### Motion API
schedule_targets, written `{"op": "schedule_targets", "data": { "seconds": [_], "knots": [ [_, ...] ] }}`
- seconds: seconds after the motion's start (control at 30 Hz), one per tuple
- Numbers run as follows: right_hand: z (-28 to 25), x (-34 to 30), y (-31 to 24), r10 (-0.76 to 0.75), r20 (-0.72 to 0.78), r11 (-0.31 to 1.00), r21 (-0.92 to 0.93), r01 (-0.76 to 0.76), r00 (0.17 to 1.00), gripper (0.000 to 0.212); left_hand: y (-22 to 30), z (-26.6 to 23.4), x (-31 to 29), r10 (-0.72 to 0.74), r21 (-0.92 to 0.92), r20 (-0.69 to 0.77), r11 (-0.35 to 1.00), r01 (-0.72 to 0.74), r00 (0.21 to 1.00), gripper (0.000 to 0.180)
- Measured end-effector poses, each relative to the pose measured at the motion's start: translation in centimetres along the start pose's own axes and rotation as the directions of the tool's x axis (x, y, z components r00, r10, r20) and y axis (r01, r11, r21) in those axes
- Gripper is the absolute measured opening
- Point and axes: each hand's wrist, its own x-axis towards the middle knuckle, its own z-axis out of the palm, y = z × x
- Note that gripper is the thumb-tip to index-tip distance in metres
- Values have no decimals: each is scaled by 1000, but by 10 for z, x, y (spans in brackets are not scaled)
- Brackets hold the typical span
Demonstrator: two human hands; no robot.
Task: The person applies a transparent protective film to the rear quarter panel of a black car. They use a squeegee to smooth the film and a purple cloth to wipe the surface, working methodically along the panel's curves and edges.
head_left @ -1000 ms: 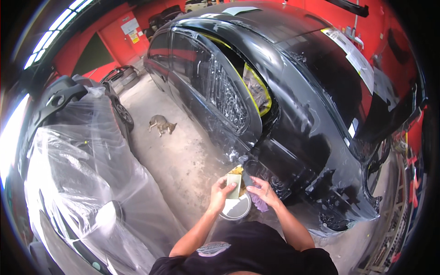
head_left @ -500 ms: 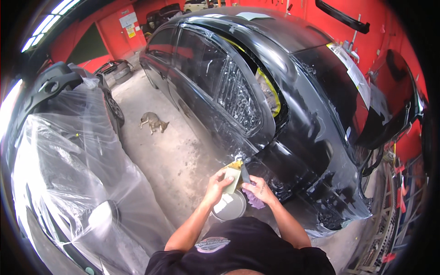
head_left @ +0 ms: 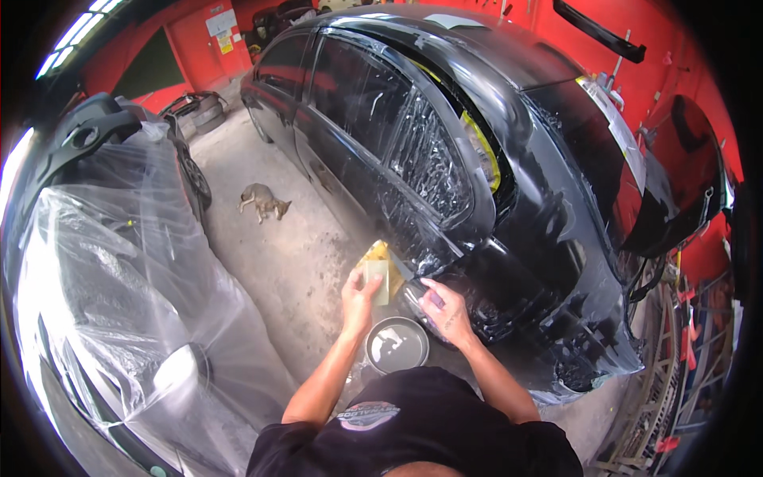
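Observation:
My left hand [head_left: 359,298] is closed on a pale, flat rectangular plate [head_left: 377,282]. Around the plate's top and right side shows a yellow, putty-like patch [head_left: 380,253]; whether it is one piece with the plate I cannot tell. Pinched in my right hand [head_left: 447,312] is a grey, flat-bladed scraper [head_left: 400,265], its blade slanting up and left beside the yellow patch. Something purple and cloth-like [head_left: 436,301] shows between the right fingers. Below both hands stands a round grey container [head_left: 397,345] with a shiny wet-looking bottom. The dark car's [head_left: 358,187] rear side is just beyond.
At left a car under clear plastic sheeting [head_left: 151,286] hems in the aisle. A small animal [head_left: 265,202] lies on the concrete floor [head_left: 278,270]. A metal rack [head_left: 660,397] stands at far right, and stacked tyres [head_left: 208,114] sit at the back.
Both hands have moved up and apart, the left one leftward. The scraper's blade now slants left, more of the yellow patch shows, and the container below is less covered.

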Motion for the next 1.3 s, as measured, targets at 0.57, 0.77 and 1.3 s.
{"op": "schedule_targets", "data": {
  "seconds": [0.57, 0.77, 1.3],
  "knots": [
    [-7, 12, -19, -65, -29, 980, 188, 70, 997, 75, -9, 57, -24, 227, 331, 204, 900, -285, 952, 49],
    [-40, 7, -10, -27, 141, 899, 436, -38, 990, 69, 5, 50, -27, 284, 209, 120, 929, -304, 951, 53],
    [-78, -12, 5, -83, 259, 883, 468, -50, 962, 53, 1, 74, -54, 19, -155, 70, 988, -8, 997, 31]
  ]
}}
